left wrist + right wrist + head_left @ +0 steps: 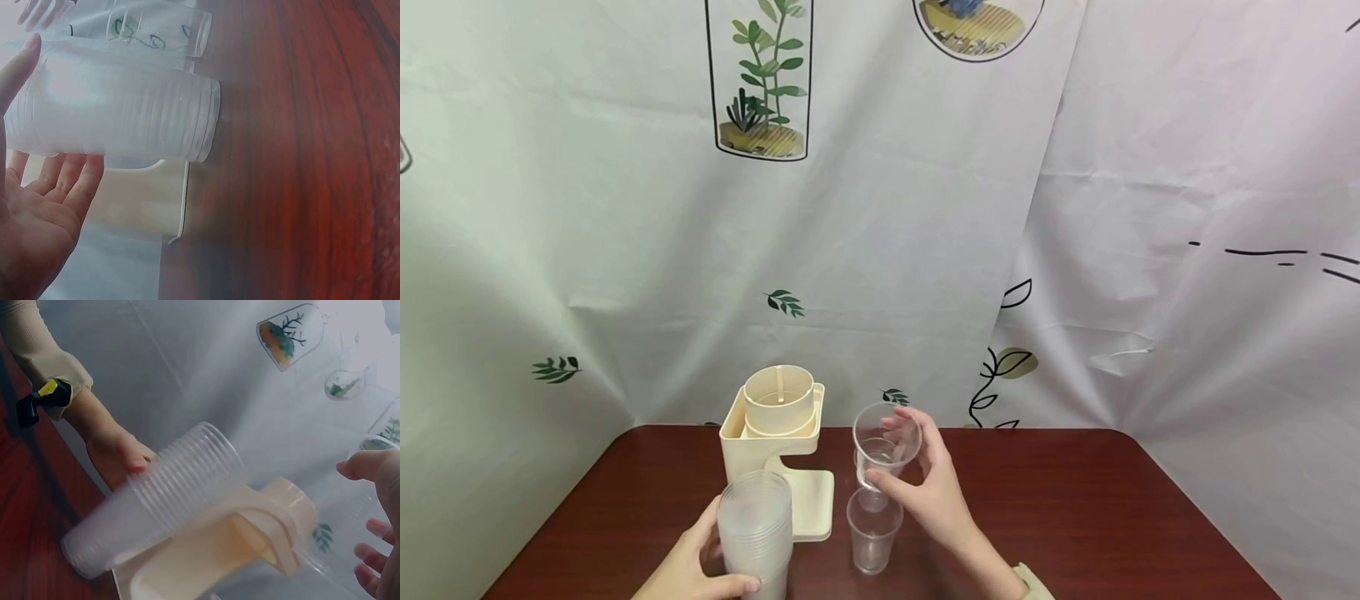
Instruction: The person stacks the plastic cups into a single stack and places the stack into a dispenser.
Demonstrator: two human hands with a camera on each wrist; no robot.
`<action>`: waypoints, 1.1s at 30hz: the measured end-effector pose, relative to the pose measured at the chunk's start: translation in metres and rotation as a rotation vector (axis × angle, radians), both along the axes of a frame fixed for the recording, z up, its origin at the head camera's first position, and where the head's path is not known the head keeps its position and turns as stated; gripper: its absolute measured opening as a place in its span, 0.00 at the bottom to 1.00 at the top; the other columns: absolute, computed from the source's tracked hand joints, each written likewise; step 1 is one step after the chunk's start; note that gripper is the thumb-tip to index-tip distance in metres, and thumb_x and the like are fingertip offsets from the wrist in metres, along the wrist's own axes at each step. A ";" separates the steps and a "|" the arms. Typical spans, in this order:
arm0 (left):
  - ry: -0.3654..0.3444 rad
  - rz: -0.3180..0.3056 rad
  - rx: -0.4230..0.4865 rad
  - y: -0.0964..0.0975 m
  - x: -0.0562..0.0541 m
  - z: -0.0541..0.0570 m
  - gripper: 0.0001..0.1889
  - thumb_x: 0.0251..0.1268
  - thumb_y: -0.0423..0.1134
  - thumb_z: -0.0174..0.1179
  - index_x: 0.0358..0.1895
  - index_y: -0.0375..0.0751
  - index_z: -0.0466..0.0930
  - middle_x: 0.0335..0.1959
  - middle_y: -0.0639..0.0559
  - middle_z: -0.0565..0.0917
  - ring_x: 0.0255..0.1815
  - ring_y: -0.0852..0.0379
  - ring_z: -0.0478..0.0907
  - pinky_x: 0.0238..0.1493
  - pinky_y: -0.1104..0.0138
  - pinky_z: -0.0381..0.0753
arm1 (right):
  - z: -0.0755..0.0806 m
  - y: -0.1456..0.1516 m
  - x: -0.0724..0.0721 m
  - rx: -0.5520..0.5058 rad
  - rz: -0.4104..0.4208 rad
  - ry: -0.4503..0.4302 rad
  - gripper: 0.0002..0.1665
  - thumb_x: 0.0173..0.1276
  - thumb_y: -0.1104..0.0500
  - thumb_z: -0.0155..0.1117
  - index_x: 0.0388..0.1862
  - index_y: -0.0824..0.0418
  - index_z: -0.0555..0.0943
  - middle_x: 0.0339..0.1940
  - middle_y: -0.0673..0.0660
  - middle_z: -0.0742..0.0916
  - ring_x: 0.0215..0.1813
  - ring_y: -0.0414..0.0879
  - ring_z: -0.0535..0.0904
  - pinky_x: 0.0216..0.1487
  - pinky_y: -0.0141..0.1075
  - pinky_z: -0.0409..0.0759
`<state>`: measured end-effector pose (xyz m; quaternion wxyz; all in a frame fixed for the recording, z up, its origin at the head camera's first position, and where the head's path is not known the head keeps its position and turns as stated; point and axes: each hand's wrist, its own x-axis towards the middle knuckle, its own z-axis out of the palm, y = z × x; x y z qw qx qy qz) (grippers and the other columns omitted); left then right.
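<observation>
Cup stack (756, 533): gripped by left hand (692, 567). Clear cup (878, 454), stack's 2 o'clock: pinched by right hand (934, 493); light pressure should spare its wall. Standing cup (873, 537): pinched cup's 6 o'clock. Cream holder (760, 454): stack's 12 o'clock.

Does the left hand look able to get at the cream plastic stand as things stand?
Probably not freely: the left hand grips the stack of cups, which partly covers the cream plastic stand in the head view. It would likely need to let go first.
</observation>
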<state>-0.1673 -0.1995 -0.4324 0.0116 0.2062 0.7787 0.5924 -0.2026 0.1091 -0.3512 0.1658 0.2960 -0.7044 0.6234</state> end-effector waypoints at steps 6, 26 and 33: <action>-0.010 -0.007 0.000 0.000 0.000 0.001 0.53 0.50 0.28 0.68 0.73 0.29 0.37 0.52 0.79 0.71 0.50 0.69 0.77 0.44 0.71 0.79 | -0.001 -0.012 0.004 -0.011 0.064 0.024 0.36 0.56 0.67 0.71 0.61 0.62 0.65 0.58 0.60 0.80 0.57 0.46 0.77 0.60 0.34 0.72; -0.021 -0.009 0.000 0.001 0.001 0.001 0.53 0.50 0.27 0.68 0.73 0.29 0.37 0.58 0.59 0.73 0.49 0.68 0.78 0.43 0.70 0.80 | 0.008 -0.036 0.017 -0.008 0.144 0.009 0.37 0.56 0.66 0.71 0.63 0.58 0.67 0.59 0.61 0.79 0.57 0.47 0.79 0.55 0.37 0.77; 0.006 -0.021 -0.002 0.001 0.001 0.002 0.53 0.50 0.27 0.68 0.73 0.28 0.36 0.61 0.48 0.73 0.49 0.68 0.78 0.43 0.69 0.80 | 0.014 -0.041 0.021 -0.047 0.179 0.003 0.39 0.57 0.68 0.69 0.65 0.56 0.63 0.60 0.59 0.79 0.58 0.49 0.79 0.55 0.40 0.78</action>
